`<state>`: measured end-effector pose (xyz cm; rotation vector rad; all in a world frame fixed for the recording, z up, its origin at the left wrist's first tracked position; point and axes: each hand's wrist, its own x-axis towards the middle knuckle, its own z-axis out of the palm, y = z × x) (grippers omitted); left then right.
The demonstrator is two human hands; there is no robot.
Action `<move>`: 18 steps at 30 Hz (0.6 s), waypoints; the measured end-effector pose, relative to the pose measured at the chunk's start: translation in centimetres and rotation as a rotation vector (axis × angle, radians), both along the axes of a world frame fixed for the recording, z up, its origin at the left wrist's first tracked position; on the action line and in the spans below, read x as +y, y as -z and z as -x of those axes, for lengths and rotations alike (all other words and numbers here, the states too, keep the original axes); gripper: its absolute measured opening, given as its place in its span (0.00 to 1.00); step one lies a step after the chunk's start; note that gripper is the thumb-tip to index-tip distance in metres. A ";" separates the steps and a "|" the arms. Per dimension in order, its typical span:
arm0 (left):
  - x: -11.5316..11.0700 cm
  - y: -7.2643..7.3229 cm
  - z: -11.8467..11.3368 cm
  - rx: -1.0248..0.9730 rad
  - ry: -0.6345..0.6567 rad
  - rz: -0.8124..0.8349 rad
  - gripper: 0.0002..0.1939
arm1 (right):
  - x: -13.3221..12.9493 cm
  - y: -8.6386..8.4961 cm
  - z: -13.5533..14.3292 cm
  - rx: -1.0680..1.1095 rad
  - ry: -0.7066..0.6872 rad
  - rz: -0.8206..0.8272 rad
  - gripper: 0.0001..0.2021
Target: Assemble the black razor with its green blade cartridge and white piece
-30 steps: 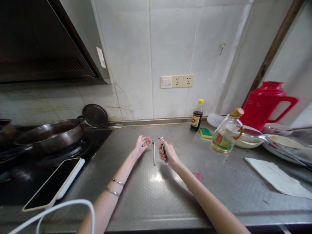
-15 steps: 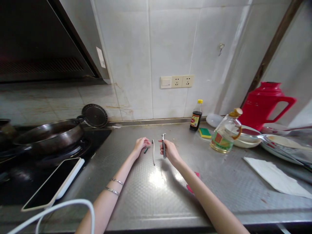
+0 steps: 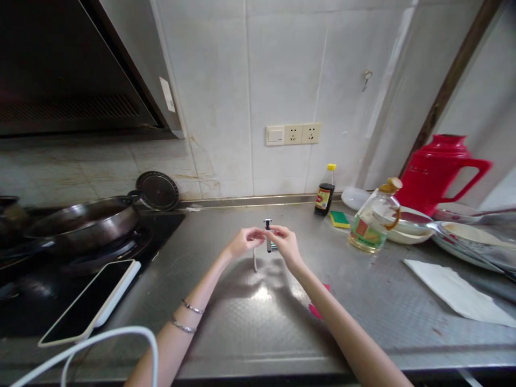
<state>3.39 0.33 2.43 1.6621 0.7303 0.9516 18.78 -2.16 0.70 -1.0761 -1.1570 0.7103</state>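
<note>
My left hand (image 3: 246,242) and my right hand (image 3: 285,244) meet over the middle of the metal counter, fingertips closed around a slim black-and-silver tool (image 3: 269,245). It stands upright with a T-shaped metal head on top and looks like a razor. Beside its handle, close to my right fingers, shows a small teal-green piece (image 3: 274,246); whether it is held I cannot tell. A thin pale stick (image 3: 255,262) lies on the counter, its upper part covered by my left hand.
At left are a phone (image 3: 88,303) with a white cable (image 3: 121,332) and a pan (image 3: 86,226) on the stove. Rightward stand a sauce bottle (image 3: 324,194), a sponge (image 3: 339,219), an oil jug (image 3: 368,228) and a red thermos (image 3: 433,174). Red scraps (image 3: 315,310) lie near my right forearm.
My left hand has moved right from beside a small dark piece and joined my right hand at the tool. The tool has turned, so its head now shows as a T.
</note>
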 end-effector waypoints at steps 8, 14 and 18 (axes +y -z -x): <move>-1.0 0.8 -1.6 -0.037 0.103 -0.001 0.17 | -0.1 0.1 0.3 0.031 -0.023 0.008 0.11; -0.7 1.0 -1.1 -0.046 0.002 -0.054 0.12 | -0.5 -0.6 0.5 0.072 -0.099 0.022 0.14; -0.1 0.6 0.4 -0.002 -0.118 -0.051 0.12 | 0.1 -0.3 0.5 0.001 -0.091 0.141 0.17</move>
